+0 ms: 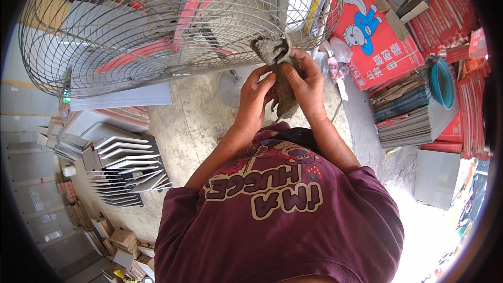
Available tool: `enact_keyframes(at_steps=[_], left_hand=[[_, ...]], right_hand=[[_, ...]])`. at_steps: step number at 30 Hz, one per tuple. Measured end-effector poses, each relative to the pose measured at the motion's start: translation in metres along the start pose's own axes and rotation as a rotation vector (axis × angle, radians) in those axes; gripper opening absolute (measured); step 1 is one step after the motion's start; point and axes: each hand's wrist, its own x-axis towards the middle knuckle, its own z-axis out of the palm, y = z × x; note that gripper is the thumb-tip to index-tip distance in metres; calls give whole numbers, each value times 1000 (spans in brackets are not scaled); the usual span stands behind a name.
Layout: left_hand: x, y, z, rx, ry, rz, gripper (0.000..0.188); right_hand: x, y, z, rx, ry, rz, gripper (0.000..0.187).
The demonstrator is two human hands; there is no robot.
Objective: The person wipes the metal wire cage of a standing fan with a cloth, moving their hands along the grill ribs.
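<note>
Both hands are closed on a dirty grey-brown cloth (286, 91), somewhat like a work glove in shape. Its rough upper end folds open, and the lower part hangs toward my shirt. My left hand (255, 96) pinches the cloth's left side between thumb and fingers. On the opposite side, my right hand (308, 86) grips it with the thumb pressed across its front. The cloth's top end overlaps the lower rim of a large wire fan cage (131, 57); whether they touch I cannot tell. Behind the wires sit red fan blades (187, 13).
A round translucent base (229, 90) stands below the fan. Tile samples fill a dark rack (126, 162) at left. To the right are a red carton panel (380, 36), stacked boxes (403, 126) and a teal basin (443, 84). A grey panel (436, 178) leans nearby.
</note>
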Motion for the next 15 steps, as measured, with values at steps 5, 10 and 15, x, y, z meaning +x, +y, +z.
enact_keyframes(at_steps=[5,10,15], left_hand=[[-5,-7,-2,80,-43,-27,35],[-9,-8,-2,100,-38,-48,36],[-10,-9,-2,67,-60,-49,39]], right_hand=[[0,8,-8,34,2,160,35],[-1,10,-13,49,70,328,45],[3,12,-21,204,54,464,44]])
